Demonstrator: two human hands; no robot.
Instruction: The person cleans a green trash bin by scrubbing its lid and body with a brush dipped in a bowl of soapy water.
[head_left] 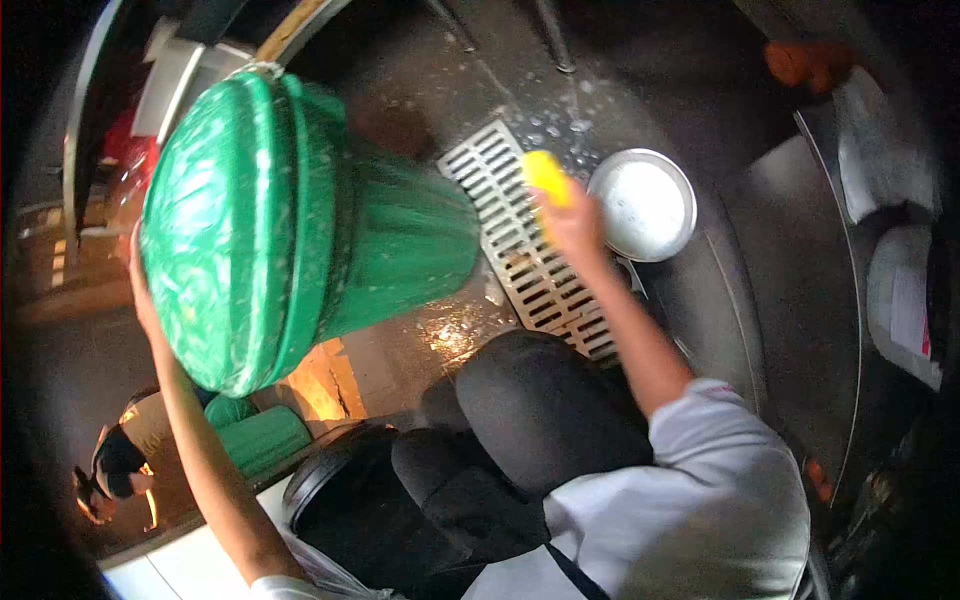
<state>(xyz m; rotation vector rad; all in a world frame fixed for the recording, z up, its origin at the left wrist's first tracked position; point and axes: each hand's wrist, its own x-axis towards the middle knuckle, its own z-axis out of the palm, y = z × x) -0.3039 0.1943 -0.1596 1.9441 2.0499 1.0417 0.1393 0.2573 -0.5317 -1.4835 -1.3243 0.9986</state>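
A large green lidded bin (390,235) leans over at the left, its lid streaked with whitish suds. My left hand (142,285) is against the outer side of the lid, its fingers mostly hidden behind it. Near the middle, my right hand (575,225) grips a yellow sponge (545,175) above a metal floor grate (500,190). Just right of that hand sits a round metal bowl (645,205) with whitish, foamy liquid in it.
Wet floor (400,75) with foam spots surrounds the grate. Metal legs (555,35) stand at the top. A green object (262,440) lies lower left. My dark-clad knees (545,410) are at the bottom centre. Dark panels line the right.
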